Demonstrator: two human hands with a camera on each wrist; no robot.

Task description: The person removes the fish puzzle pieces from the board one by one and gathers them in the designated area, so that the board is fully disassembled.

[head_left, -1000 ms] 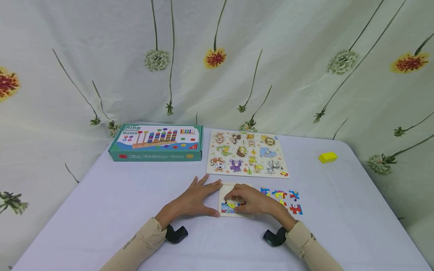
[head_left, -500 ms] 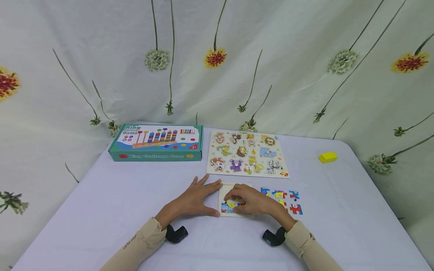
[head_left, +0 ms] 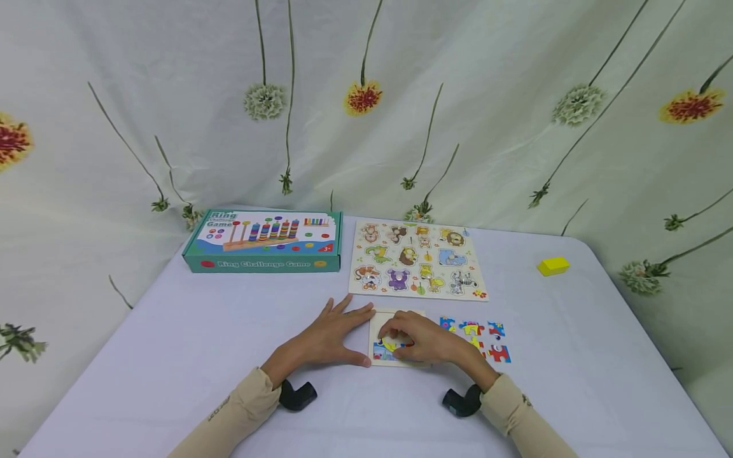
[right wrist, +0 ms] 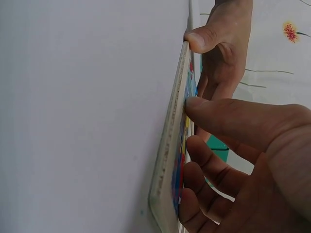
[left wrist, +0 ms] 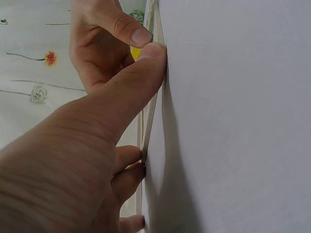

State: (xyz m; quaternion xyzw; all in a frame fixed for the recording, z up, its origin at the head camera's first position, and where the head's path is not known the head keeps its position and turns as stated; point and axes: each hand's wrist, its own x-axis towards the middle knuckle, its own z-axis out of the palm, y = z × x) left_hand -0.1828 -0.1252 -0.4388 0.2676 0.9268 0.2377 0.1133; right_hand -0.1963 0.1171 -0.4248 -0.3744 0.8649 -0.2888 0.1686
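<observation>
Puzzle tray (head_left: 385,317), partly filled, on the table (head_left: 229,337); left hand (head_left: 331,335), fingers straight and spread, touching its left edge. Right hand (head_left: 426,337), fingers bent over it, grip on a piece cannot be told. Loose puzzle pieces (head_left: 500,353) just right; beyond, animal board (head_left: 359,254), green game box (head_left: 263,264), yellow block (head_left: 553,266).
</observation>
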